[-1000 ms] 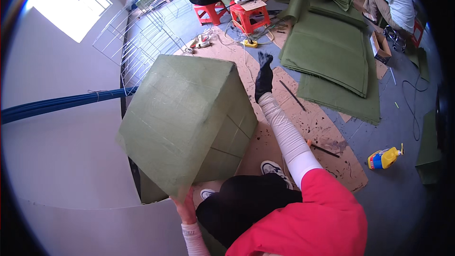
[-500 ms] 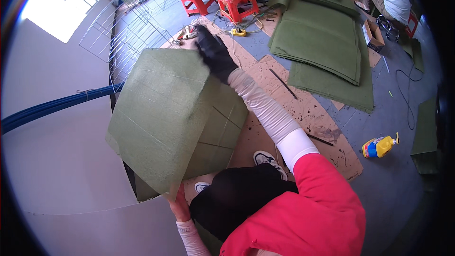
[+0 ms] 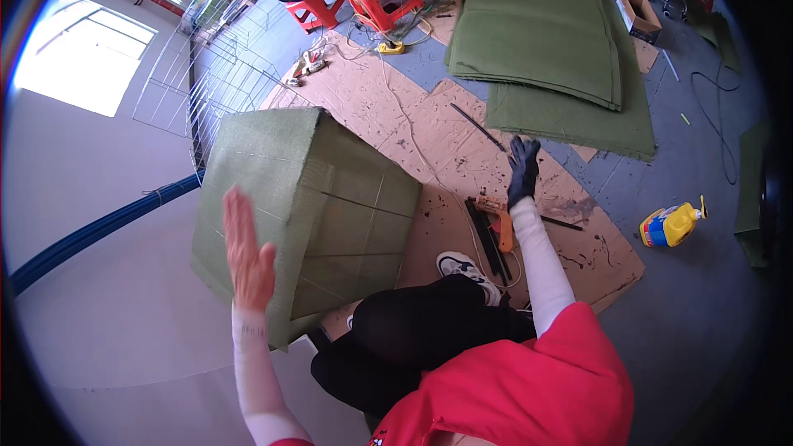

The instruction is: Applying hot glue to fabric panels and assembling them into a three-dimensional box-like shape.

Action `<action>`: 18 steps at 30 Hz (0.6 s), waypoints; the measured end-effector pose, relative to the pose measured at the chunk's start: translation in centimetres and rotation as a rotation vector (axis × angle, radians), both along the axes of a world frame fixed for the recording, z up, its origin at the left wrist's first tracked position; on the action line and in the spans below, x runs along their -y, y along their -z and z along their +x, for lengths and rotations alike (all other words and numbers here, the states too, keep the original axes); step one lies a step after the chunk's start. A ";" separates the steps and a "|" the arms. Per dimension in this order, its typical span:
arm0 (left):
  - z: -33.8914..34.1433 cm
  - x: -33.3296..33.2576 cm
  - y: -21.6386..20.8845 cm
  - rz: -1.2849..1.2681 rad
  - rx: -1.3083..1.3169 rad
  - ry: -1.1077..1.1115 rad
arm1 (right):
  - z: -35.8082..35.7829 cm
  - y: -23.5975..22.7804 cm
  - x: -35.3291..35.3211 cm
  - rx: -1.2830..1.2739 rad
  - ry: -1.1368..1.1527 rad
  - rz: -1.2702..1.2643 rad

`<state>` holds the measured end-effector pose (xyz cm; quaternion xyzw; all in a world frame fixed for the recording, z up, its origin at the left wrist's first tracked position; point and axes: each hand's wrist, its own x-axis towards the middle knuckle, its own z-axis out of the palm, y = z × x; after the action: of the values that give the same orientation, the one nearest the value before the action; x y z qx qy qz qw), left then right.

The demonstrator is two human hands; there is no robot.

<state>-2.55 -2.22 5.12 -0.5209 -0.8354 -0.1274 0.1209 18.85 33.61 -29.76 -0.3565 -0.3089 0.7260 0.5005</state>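
A box-like wire frame covered with green sheet [image 3: 256,157] stands before me on the left, its thin wires showing through the side panel. My bare left hand [image 3: 249,252], fingers stretched out, is over its near left panel; whether the palm touches the sheet I cannot tell. To the right, my black-gloved right hand [image 3: 524,168] is held out with its fingers apart and nothing in it. Just below that hand lie an orange glue gun [image 3: 505,234] and several black strips [image 3: 485,239] on the cardboard.
Cardboard [image 3: 363,99] covers the floor around my feet. Green sheets [image 3: 537,33] are stacked at the far right. A yellow bottle [image 3: 671,225] stands at right. Wire grids [image 3: 202,91] and blue tubing [image 3: 107,231] are at left. Two people sit farther back, near red stools [image 3: 384,4].
My right hand has left the cover's far corner and swung right, above the glue gun. The left hand has come from beneath the near corner up over the panel. The top sheet has settled against the frame.
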 end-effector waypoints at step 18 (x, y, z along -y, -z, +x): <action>-3.4 -11.4 6.7 -0.606 -0.556 -0.010 | 9.9 21.7 8.4 1.204 -0.389 0.421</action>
<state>-5.99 9.20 -1.60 -0.5436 -0.7729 0.2707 0.1840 28.75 25.22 -51.45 -0.5319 -0.7283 0.4016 0.1595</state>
